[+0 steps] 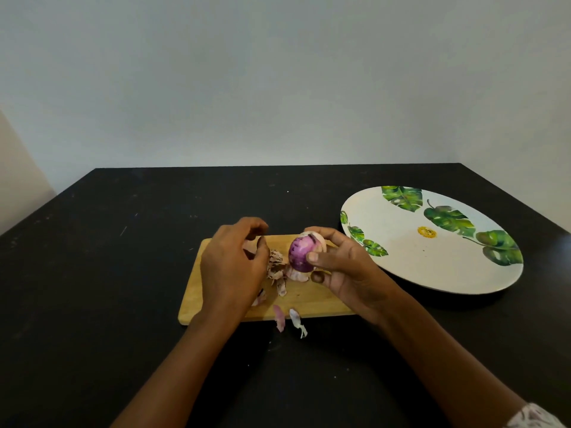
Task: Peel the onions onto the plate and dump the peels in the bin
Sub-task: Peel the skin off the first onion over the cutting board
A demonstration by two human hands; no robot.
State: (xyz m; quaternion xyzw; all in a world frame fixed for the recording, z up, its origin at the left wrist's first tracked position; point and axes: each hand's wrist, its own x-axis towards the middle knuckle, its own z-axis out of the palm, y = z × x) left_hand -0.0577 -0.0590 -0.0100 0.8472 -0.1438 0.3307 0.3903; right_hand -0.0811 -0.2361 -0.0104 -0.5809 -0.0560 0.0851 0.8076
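Observation:
My right hand (343, 267) grips a purple onion (301, 253) just above the wooden cutting board (312, 299); most of its skin is off and a pale flap still clings at its top. My left hand (234, 261) hovers to the left of the onion with its fingers loosely curled; a bit of pale peel shows near its fingertips, and I cannot tell whether it holds it. Loose dry peels (276, 267) lie on the board between the hands. Two more peel strips (289, 319) hang over the board's near edge.
A large white plate (411, 261) with green leaf prints sits on the black table (102, 273) to the right of the board, with nothing on it. A pale wall stands behind the table's far edge. No bin is in view.

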